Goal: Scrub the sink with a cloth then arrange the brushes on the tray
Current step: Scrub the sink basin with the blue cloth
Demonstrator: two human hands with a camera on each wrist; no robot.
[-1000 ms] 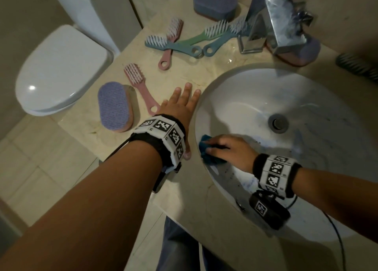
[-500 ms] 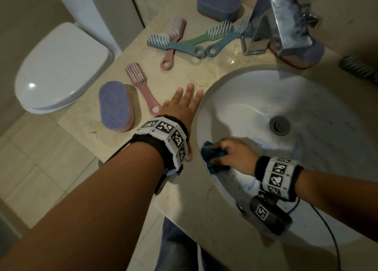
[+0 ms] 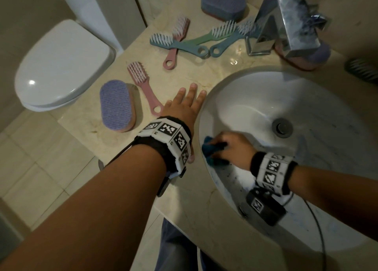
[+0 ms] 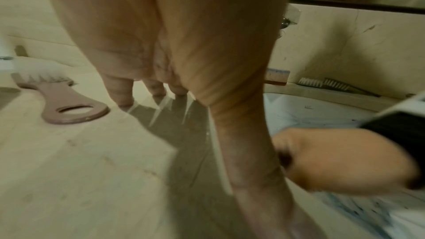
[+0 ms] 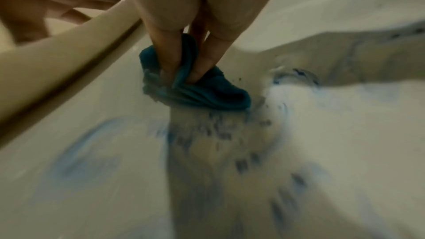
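Teal cloth [image 5: 195, 86] pinched by right hand [image 3: 235, 148] in sink [image 3: 245, 95]; left hand [image 3: 182, 107] flat, released.

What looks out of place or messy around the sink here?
The brushes lie scattered and crossed on the counter instead of on a tray; no tray is in view. The sink carries dark specks and blue smears near the cloth that the right hand scrubs with.

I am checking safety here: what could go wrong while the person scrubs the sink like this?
The left hand leans flat on the counter beside the pink brush; it might knock the brush. The right hand only pinches the bunched cloth, which could slip. Dark specks in the sink may smear.
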